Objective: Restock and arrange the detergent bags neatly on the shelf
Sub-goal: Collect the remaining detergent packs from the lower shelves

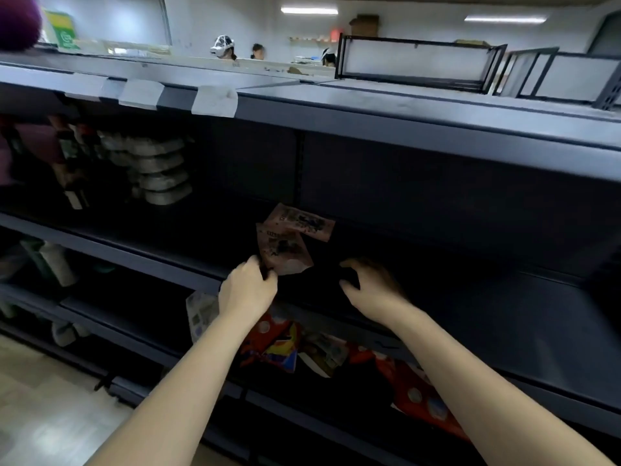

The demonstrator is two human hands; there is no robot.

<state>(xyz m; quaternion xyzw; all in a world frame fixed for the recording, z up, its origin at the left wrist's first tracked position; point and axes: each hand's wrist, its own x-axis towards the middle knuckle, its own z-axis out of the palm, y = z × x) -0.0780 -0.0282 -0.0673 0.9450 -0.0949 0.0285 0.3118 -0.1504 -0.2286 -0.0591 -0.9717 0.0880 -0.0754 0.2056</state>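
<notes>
The left hand point(248, 289) pinches the lower left corner of the front bag point(284, 248), a pinkish pouch with dark print, on the middle shelf point(504, 297). Its fingers point(265, 274) are curled tight on the bag's edge. Just behind that bag, partly overlapped by it, lies the back bag point(302, 222) of the same kind, turned at a different angle. The right hand point(369, 287) hovers to the right of the front bag with its fingers spread and bent, holding nothing, as far as the dim light shows.

The main risk is the corner hold. A soft, thin pouch gripped at one corner probably sags and twists, so it may slump flat or slide against the back bag and knock it further askew instead of lining up. The shelf looks like smooth, dark painted metal, which likely gives little friction, so a nudged bag may skate toward the rear or off the front lip. The shade under the upper shelf also makes it hard to judge alignment.

Below the front bag, on the lower shelf, lies a loose heap of red bags point(272, 344), glossy and crumpled, with yellow and blue print, and beside them a pale bag point(201, 312). An arm dragged back across that heap could pull one to the floor. Far left of the front bag stand stacked grey tubs point(158, 166), rounded and dull, and dark bottles point(72, 163), too blurred to describe further.
</notes>
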